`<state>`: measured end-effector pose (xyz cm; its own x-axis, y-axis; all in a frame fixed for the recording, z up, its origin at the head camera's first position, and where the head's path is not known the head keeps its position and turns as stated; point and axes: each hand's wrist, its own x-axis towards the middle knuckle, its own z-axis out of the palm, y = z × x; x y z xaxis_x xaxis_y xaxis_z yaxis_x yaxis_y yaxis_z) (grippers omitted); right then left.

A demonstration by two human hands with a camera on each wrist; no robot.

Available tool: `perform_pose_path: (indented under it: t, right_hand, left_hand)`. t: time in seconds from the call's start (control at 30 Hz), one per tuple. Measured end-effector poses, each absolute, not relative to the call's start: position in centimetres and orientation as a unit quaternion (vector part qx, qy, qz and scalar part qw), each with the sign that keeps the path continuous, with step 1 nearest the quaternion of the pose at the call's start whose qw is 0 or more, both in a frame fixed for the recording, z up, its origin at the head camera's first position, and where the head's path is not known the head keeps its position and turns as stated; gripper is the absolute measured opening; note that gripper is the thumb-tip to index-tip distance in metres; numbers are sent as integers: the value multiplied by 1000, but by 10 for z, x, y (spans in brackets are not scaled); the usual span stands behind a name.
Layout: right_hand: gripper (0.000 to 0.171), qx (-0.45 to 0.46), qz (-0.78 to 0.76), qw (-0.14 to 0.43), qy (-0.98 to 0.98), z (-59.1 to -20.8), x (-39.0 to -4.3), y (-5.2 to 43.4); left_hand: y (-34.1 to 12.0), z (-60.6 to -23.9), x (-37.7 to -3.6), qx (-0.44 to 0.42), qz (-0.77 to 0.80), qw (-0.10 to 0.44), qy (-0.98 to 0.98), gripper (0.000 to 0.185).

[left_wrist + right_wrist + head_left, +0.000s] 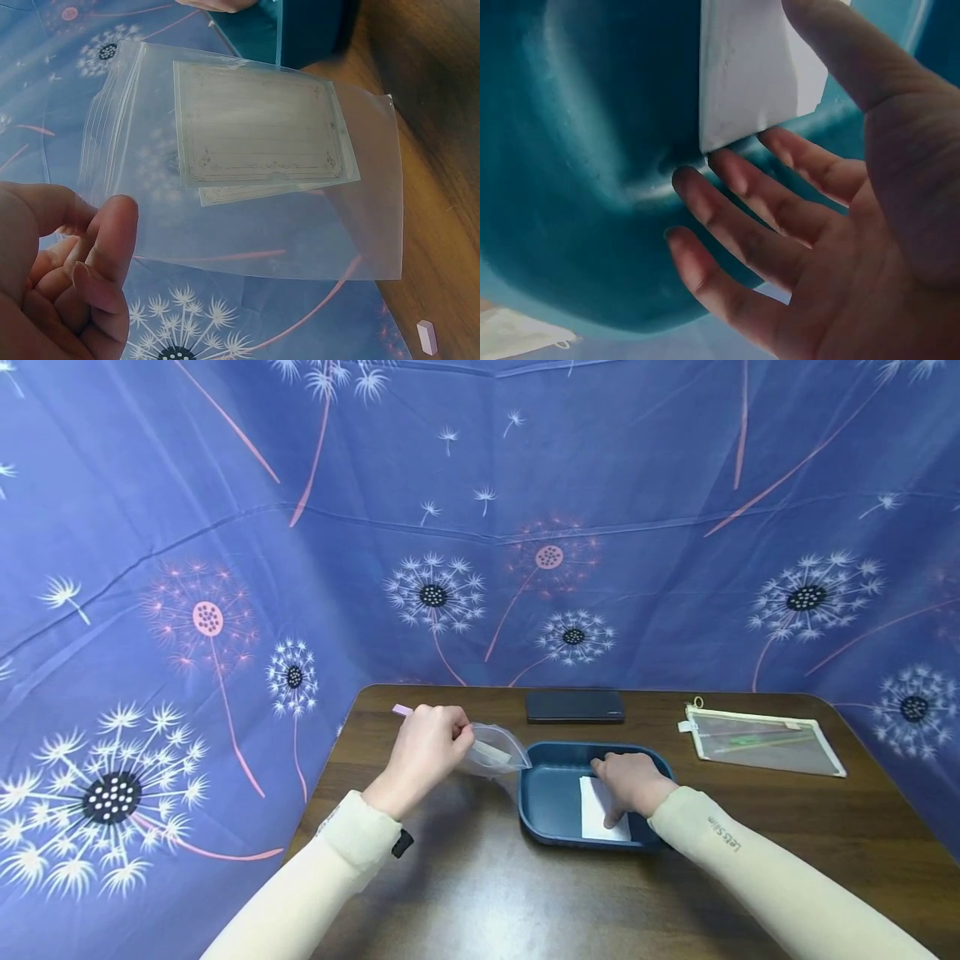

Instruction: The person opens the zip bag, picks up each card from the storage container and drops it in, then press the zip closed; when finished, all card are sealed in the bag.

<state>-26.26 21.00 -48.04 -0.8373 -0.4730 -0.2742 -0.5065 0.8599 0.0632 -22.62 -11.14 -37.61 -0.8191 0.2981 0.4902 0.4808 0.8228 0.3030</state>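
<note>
Clear plastic zip bag w/ cream lined cards inside is pinched at one edge by the left hand, fingers curled round it; bag hangs above the dark wooden table, at abt 9 o'clock from the dark blue plastic tray & just beside its rim. Small pink eraser-like block lies at 11 o'clock of that hand. Black flat rectangular case sits at 12 o'clock of the tray, near the table's far edge. Right hand is inside the tray, fingers spread & fairly straight, tips touching the white paper card on the tray floor; thumb over the card. Mesh zip pouch w/ cream trim lies at 2 o'clock of the tray, well apart.
</note>
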Motion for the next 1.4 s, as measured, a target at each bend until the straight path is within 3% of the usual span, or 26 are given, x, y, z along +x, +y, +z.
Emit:
perform_pose_path:
  t: [0.4,0.6,0.8,1.03,1.2,1.4]
  right_hand:
    - [96,-274,74,102,954,-482,-264,213]
    - [92,-277,80,63,955,-486,-265,219]
    - [58,-288,64,22,955,-477,-264,224]
    - [13,-282,-11,34,959,-461,-264,228]
    - [19,-286,-56,25,956,-447,-266,227]
    - [12,-274,-88,55,956,-426,-264,225]
  left_hand:
    - [-111,-378,-227,-208,-206,221,-930,18]
    - [-111,-379,-227,-206,-205,219,-931,18]
    - [-111,-377,-226,-207,-209,217,-931,19]
    - [-111,-376,-225,-202,-213,213,-932,18]
    - [-111,-375,-225,-202,-212,214,-932,17]
    - [-111,-376,-225,-202,-210,212,-933,17]
